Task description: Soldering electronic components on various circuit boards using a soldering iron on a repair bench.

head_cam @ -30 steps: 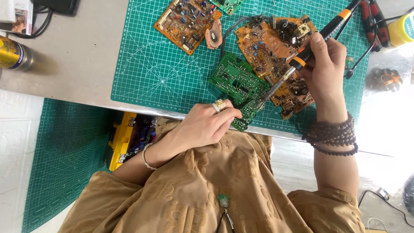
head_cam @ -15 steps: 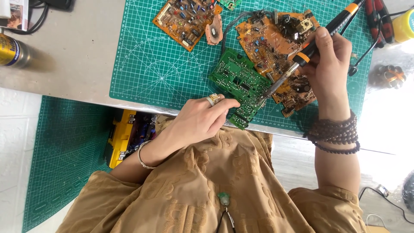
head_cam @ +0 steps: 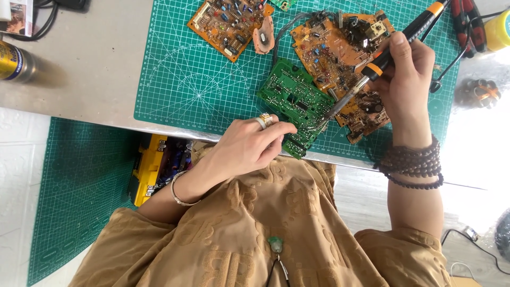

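The green circuit board (head_cam: pixel 294 103) lies on the green cutting mat (head_cam: pixel 180 79) at the near edge of the table (head_cam: pixel 79 85), its long axis running diagonally from the far left toward the near right, its near corner just over the mat's edge

The left hand (head_cam: pixel 249 146) rests at that near corner — fingers curled, tips pressed on the board's edge, holding it down rather than lifting it. A ring sits on one finger; a bangle is at the wrist

The right hand (head_cam: pixel 406 72) is clenched around the orange-and-black handle of a soldering iron (head_cam: pixel 382 61). The iron's long axis slants from the far right down toward the near left, and its metal tip meets the board close to the right edge, just beside the left fingertips. The board thus lies left of and nearer than the right hand, with the tool bridging the gap; the left hand is the nearer of the two to the board

An orange circuit board (head_cam: pixel 340 53) lies partly under the iron's shaft, touching the green one. A second orange board (head_cam: pixel 228 24) sits farther left, well apart. A can (head_cam: pixel 13 61) stands at the table's left end
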